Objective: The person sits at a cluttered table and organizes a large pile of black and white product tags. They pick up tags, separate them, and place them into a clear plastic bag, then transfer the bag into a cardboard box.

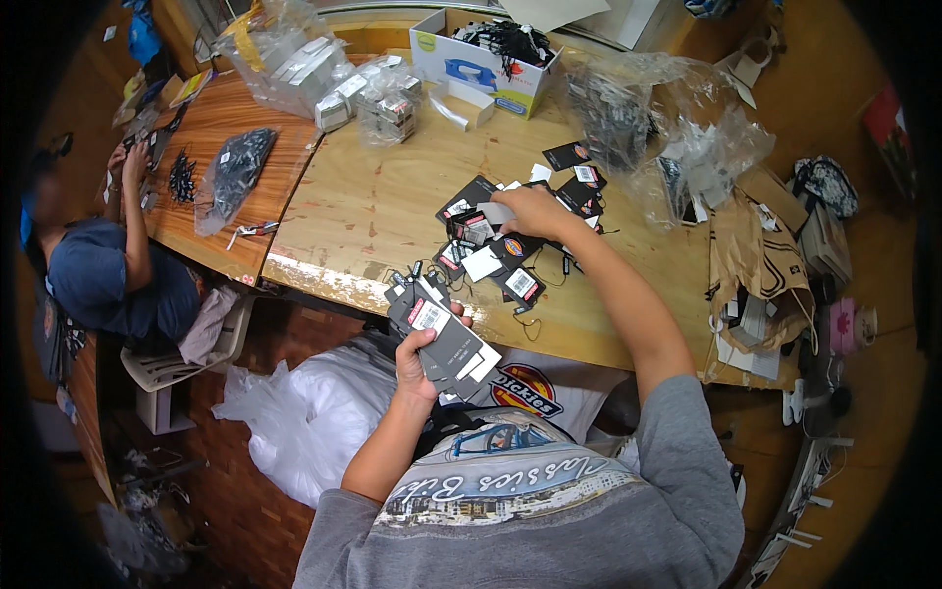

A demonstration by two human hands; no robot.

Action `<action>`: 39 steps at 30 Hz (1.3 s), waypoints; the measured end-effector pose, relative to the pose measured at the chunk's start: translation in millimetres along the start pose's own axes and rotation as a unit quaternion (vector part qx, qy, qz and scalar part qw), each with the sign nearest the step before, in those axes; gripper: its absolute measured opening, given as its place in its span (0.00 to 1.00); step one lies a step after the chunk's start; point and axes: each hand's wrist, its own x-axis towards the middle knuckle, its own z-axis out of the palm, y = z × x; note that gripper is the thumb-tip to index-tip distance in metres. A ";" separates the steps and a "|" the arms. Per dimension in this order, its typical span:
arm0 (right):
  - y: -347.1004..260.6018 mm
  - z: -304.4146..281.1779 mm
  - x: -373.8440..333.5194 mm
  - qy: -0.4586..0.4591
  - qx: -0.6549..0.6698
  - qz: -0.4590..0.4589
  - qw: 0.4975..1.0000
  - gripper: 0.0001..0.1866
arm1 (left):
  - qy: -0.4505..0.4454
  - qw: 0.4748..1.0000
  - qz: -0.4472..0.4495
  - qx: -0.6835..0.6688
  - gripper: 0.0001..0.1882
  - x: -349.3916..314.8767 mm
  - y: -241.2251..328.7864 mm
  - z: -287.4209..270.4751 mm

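In front of my body, my left hand [416,369] is closed round a stack of black hang tags [453,344]. The top tag carries a white barcode sticker, and black strings stick out at the far end. My right hand [538,214] reaches over a loose pile of hang tags [520,284] on the table, its fingers closed on a pale grey tag [497,213]. Its fingertips are partly hidden. The pile's tags lie at mixed angles, some showing barcode stickers, one a white back, with thin black strings among them.
At the table's [392,206] far edge stands a white box [432,61] of black strings. Plastic-wrapped stacks [388,108] sit left of it, clear bags [608,108] right. A brown paper bag [751,265] is at the right edge. Another person [108,260] works at the left table.
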 end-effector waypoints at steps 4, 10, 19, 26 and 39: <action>-16.7 -35.7 -2.0 0.032 -0.029 0.038 0.998 0.12 | -0.014 1.000 0.001 -0.002 0.24 -0.6 -1.4 -0.1; -31.9 -110.5 -1.2 0.135 -0.297 -0.015 0.945 0.06 | -0.010 1.000 -0.019 -0.013 0.24 0.9 -4.4 -5.0; -17.9 -154.3 -25.4 -0.005 -0.243 0.079 0.967 0.12 | -0.016 0.999 -0.034 -0.017 0.24 -0.2 -10.5 0.2; 30.6 -89.8 -54.5 0.073 0.057 0.117 0.989 0.18 | -0.018 0.997 -0.077 -0.021 0.25 0.6 -13.6 -3.2; -4.1 9.6 -51.8 0.183 0.020 0.259 0.948 0.29 | -0.003 0.997 -0.081 -0.004 0.24 -0.4 -17.7 -5.5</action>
